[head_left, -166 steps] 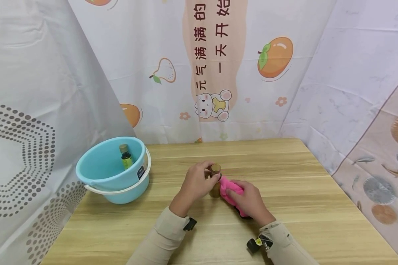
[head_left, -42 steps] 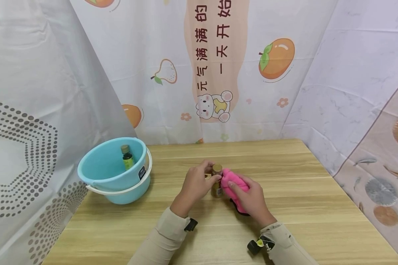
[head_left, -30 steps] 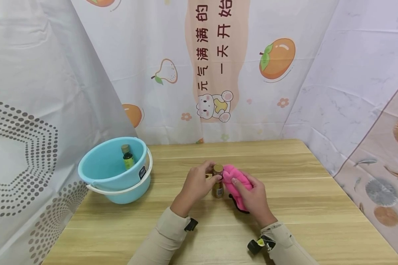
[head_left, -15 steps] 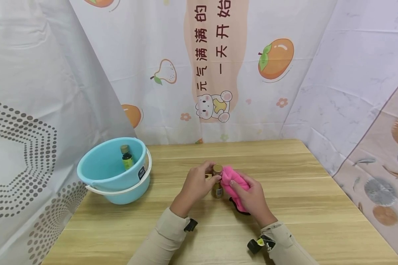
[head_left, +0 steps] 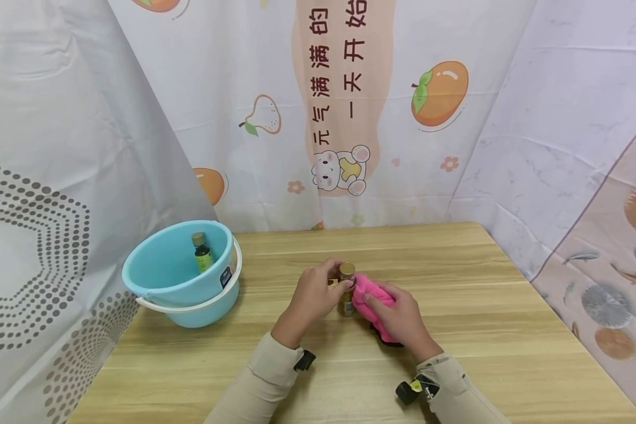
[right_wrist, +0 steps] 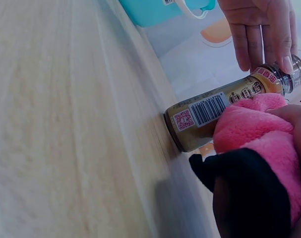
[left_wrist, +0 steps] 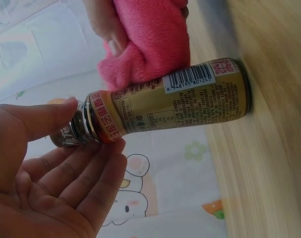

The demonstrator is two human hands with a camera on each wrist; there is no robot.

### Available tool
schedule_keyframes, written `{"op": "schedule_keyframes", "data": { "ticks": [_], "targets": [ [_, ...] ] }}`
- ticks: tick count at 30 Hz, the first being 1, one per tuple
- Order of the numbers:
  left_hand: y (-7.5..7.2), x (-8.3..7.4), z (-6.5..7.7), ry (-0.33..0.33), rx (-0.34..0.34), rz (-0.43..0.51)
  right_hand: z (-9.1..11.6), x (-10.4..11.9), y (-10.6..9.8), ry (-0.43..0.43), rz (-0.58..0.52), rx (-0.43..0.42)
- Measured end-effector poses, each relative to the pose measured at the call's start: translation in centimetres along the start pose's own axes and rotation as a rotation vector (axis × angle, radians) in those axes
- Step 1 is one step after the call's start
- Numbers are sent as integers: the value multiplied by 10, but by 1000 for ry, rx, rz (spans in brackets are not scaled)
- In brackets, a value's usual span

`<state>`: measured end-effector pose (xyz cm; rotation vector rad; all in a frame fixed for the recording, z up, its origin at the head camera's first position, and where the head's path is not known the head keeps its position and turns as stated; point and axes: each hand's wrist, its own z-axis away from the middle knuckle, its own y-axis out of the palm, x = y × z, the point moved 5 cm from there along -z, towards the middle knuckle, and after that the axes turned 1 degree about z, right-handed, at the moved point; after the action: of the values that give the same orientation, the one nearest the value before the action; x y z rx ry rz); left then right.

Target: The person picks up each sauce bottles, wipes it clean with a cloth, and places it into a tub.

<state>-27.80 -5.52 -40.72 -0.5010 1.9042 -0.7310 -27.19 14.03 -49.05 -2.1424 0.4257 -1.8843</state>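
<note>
A glass bottle (head_left: pixel 348 305) with a gold label and a gold-brown cap stands upright on the wooden table. My left hand (head_left: pixel 318 290) holds it by the neck, the thumb on the near side and the fingers behind. In the left wrist view the barcode side of the bottle (left_wrist: pixel 182 99) shows, its base on the table. My right hand (head_left: pixel 400 315) grips a bunched pink cloth (head_left: pixel 368 297) with a black edge. That cloth (right_wrist: pixel 249 121) lies against the bottle's side in the right wrist view. Part of the label is hidden behind it.
At the left of the table stands a light blue bucket (head_left: pixel 138 268) with a white handle (head_left: pixel 191 308). Inside it leans a dark bottle (head_left: pixel 202 254) with a yellow-green label. A printed curtain (head_left: pixel 275 171) hangs along the back edge of the table.
The pink cloth and right hand rose slightly along the bottle, then came back down and left. The bottle's barcode side has come into view since the earliest frame. My left hand keeps its hold.
</note>
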Motion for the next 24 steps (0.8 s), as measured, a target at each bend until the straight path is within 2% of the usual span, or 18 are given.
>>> {"op": "schedule_keyframes", "data": {
  "ticks": [10, 16, 24],
  "targets": [
    [0, 1, -1, 5, -5, 13, 1, -4, 1, 53, 135, 32],
    [0, 2, -1, -12, -8, 22, 0, -6, 2, 68, 165, 50],
    [2, 5, -1, -59, -32, 109, 1, -5, 1, 59, 188, 40]
  ]
}}
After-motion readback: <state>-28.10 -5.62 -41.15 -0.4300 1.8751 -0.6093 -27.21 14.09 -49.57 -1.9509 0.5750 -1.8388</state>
